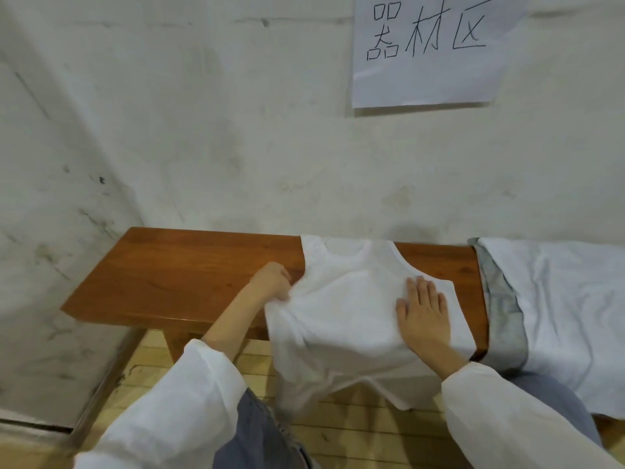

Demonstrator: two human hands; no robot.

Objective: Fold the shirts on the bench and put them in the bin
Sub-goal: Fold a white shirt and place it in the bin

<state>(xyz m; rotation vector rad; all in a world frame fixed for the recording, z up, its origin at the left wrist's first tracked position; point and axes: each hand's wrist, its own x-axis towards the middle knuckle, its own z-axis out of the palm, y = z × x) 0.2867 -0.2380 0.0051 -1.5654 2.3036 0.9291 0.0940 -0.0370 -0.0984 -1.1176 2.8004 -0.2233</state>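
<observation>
A white shirt (341,309) lies spread on the brown wooden bench (182,275), collar toward the wall, its hem hanging over the front edge. My left hand (272,280) grips the shirt's left side edge with curled fingers, bunching the cloth. On the right half of the shirt my right hand (422,313) presses flat, fingers straight. Further white and grey garments (554,299) lie piled on the bench's right end. No bin is in view.
A stained white wall stands right behind the bench, with a paper sign (429,45) taped high up. The bench's left half is bare wood. Pale wooden floor planks (338,431) show below, between my knees.
</observation>
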